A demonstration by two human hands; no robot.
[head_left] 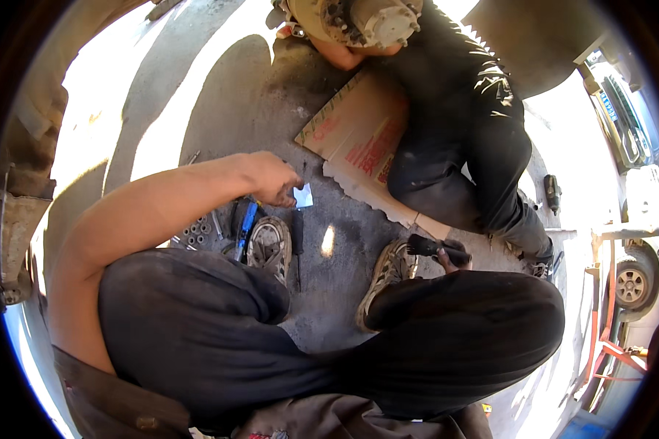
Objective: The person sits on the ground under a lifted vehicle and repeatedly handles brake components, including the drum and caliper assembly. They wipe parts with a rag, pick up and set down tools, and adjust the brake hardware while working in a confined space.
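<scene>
Brown cardboard sheet (348,135) lies far on grey concrete floor (328,285); right hand (449,255) grips a black cylindrical tool (422,246); left hand (277,181), I can't tell.

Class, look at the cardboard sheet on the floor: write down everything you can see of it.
The cardboard sheet is brown, flat-looking and apparently corrugated, with red print across its face and green marks along its upper-left edge. Its lower-left edge is torn and ragged, narrowing toward the lower right. It lies on the grey floor, beyond the wearer's feet. A co-worker's dark-trousered leg covers its right side, apparently resting on it, so its full outline is hidden.
</scene>
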